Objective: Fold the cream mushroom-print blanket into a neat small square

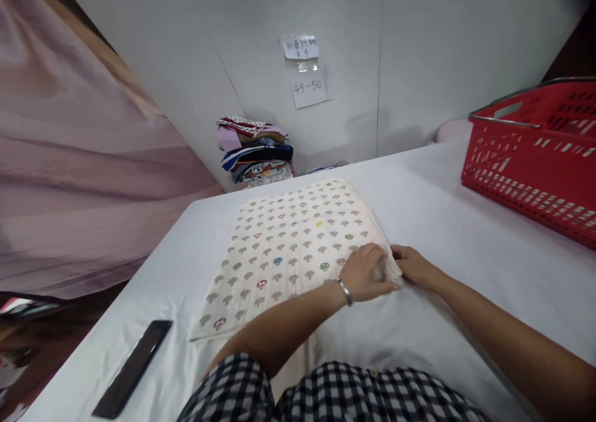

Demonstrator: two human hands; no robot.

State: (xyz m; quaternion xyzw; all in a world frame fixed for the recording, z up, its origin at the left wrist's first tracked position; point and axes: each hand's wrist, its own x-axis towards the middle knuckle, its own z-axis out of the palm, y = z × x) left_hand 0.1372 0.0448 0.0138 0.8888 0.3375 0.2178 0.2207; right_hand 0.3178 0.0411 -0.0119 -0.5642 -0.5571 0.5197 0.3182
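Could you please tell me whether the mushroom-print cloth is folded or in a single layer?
Folded: the mushroom-print cloth lies flat, but stacked edges show at its right side, by the left hand and right hand.

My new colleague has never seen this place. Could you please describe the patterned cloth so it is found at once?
Find the white-covered table with the red basket at its right. The cloth lies left of that basket, with the left hand and right hand at its near right corner. Unlike the plain white surface, it is cream with small mushrooms, mostly grey, some coloured.
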